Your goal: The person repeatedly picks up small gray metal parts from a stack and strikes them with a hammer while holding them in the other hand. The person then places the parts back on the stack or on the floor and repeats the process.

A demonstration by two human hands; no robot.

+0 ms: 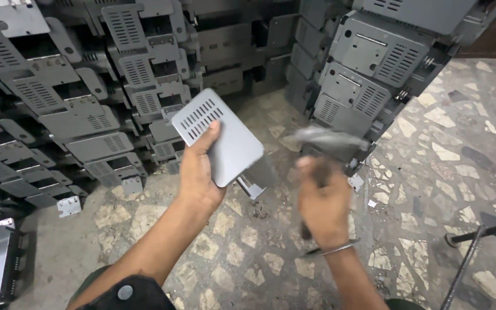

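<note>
Nearest, the dark sleeve (124, 293) leads up to the left hand (199, 172), clamped on a vented grey metal cover (219, 138) at centre frame. The right hand (322, 201) fists a blurred hammer (328, 140); a mis-swing could strike the gripping thumb.

Left hand (199, 172) grips a grey vented panel (219, 135) mid-frame; right hand (324, 201) holds a blurred hammer (328, 140); stacked casings (58, 109) upper left
</note>
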